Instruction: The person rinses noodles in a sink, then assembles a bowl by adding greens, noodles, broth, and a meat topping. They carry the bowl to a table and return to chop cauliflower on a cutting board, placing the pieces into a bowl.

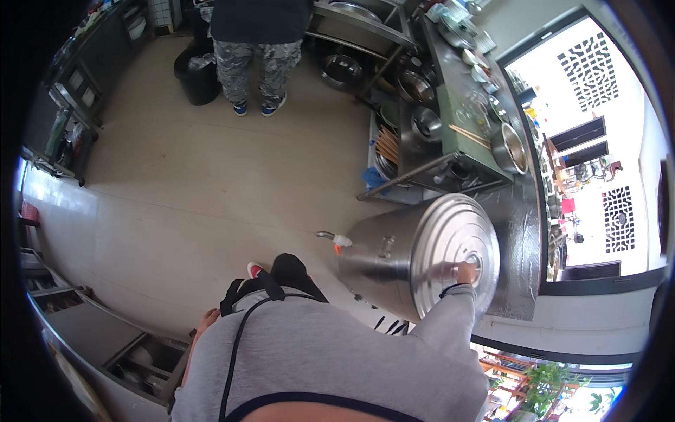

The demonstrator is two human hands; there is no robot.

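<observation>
My right hand [466, 272] grips the handle at the centre of a round, ridged metal lid [437, 237]. The lid covers a tall stainless steel barrel [377, 258], and I see no gap at its rim. Low on the barrel's side, a bent metal spout [325, 235] with a white fitting sticks out over the floor. My left hand [210, 318] hangs beside my hip, partly behind my body; its fingers are too hidden to judge, and nothing is visible in it.
A metal worktable [453, 105] on the right holds bowls, a pot [509, 149] and chopsticks [469, 136]. Ahead, a person [258, 53] stands near a black bin [196, 74] and a sink [348, 29]. Shelving [68, 111] lines the left; a metal counter [95, 332] is behind.
</observation>
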